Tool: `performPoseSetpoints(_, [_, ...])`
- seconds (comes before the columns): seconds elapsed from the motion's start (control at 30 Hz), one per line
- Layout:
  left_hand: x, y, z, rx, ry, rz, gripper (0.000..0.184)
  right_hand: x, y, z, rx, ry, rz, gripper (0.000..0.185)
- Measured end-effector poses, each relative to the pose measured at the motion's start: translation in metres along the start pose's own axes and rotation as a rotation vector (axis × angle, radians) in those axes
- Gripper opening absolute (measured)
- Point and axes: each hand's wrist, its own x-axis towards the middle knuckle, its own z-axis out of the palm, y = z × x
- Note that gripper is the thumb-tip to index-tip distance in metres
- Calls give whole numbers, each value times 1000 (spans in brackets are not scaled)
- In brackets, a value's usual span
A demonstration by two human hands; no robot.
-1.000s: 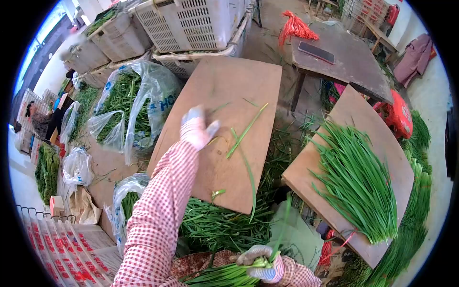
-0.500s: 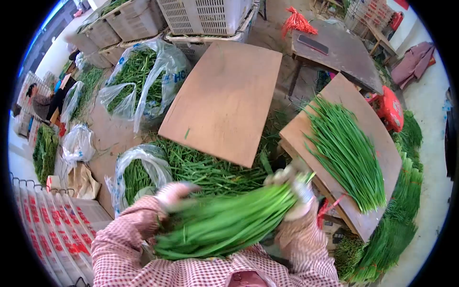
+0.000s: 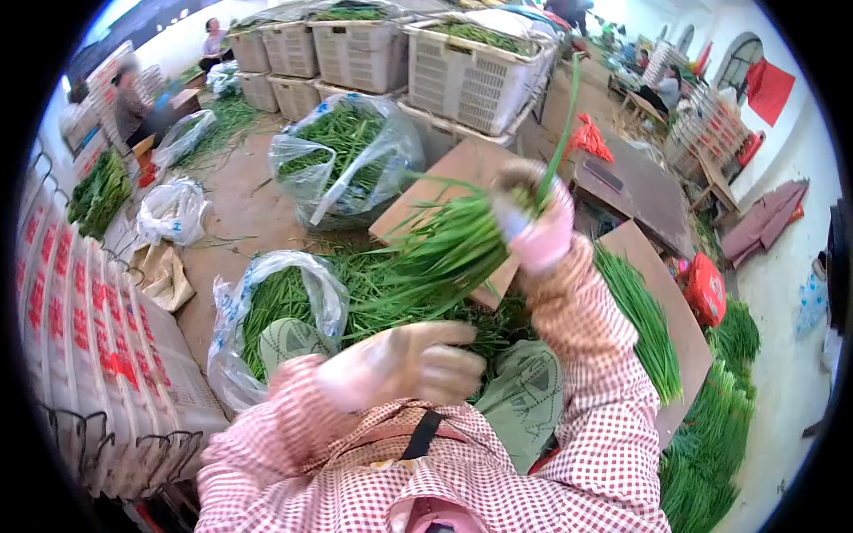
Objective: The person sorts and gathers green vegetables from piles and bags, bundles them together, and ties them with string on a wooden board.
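My right hand point(image 3: 536, 218), in a pale glove, is raised above the boards and closed round a bunch of garlic chives point(image 3: 444, 249). The leaves fan out to the left, and one long stalk sticks up above the fist. My left hand point(image 3: 413, 360), also gloved, is in front of my chest with fingers stretched out and nothing in it. Beyond it lies a heap of loose chives point(image 3: 382, 289). A brown board point(image 3: 435, 191) is partly hidden behind the held bunch. More chives point(image 3: 635, 315) lie in a neat layer on the right-hand board point(image 3: 680, 355).
An open plastic bag of greens point(image 3: 280, 302) stands by my left knee, with a larger bag point(image 3: 351, 160) beyond. Stacked white crates point(image 3: 475, 84) fill the back. Crates with red lettering point(image 3: 107, 320) rise at left. Bundled chives point(image 3: 711, 444) line the right wall. Other people sit farther off.
My right hand has lifted the chives up and away from my lap, and their leaves now point left over the board. My left hand has come off the bunch. The view has tilted up.
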Motion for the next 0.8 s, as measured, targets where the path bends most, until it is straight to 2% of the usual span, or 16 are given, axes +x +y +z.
performPoseSetpoints(0.07, [36, -27, -18, -350, 120, 55, 130, -31, -30, 20, -245, -311, -294, 24])
performPoseSetpoints(0.1, [47, -38, -39, -426, 69, 177, 124, -49, -38, 32, -313, -453, -479, 24])
performPoseSetpoints(0.2, [43, -57, -57, -507, -10, 218, 117, -104, -58, 58, -180, -748, -689, 35])
performPoseSetpoints(0.27, [31, -69, -60, -591, -75, 262, 111, -133, -68, 64, -178, -777, -706, 29])
performPoseSetpoints(0.3, [26, -75, -58, -657, -23, 223, 111, -146, -73, 68, -182, -827, -735, 24])
performPoseSetpoints(0.33, [24, -81, -58, -579, -44, 263, 110, -156, -76, 68, -187, -875, -743, 17])
performPoseSetpoints(0.4, [23, -89, -53, -488, -85, 339, 105, -166, -80, 66, -181, -926, -745, 17])
performPoseSetpoints(0.43, [19, -86, -47, -490, -76, 336, 90, -172, -80, 65, -187, -993, -732, 17])
performPoseSetpoints(0.5, [13, -84, -53, -417, 34, 291, 73, -178, -80, 69, -184, -1051, -741, 20])
performPoseSetpoints(0.57, [14, -83, -65, -422, 85, 272, 67, -171, -77, 72, -138, -1139, -706, 23])
performPoseSetpoints(0.63, [18, -75, -73, -428, 101, 381, 58, -156, -79, 79, -200, -1210, -670, 28])
performPoseSetpoints(0.67, [19, -68, -78, -423, 184, 356, 51, -148, -81, 80, -252, -1227, -668, 29])
performPoseSetpoints(0.77, [35, -35, -80, -371, 301, 586, 46, -141, -93, 87, -364, -1232, -575, 25])
performPoseSetpoints(0.8, [40, -24, -96, -288, 201, 622, 43, -143, -100, 87, -371, -1220, -538, 20])
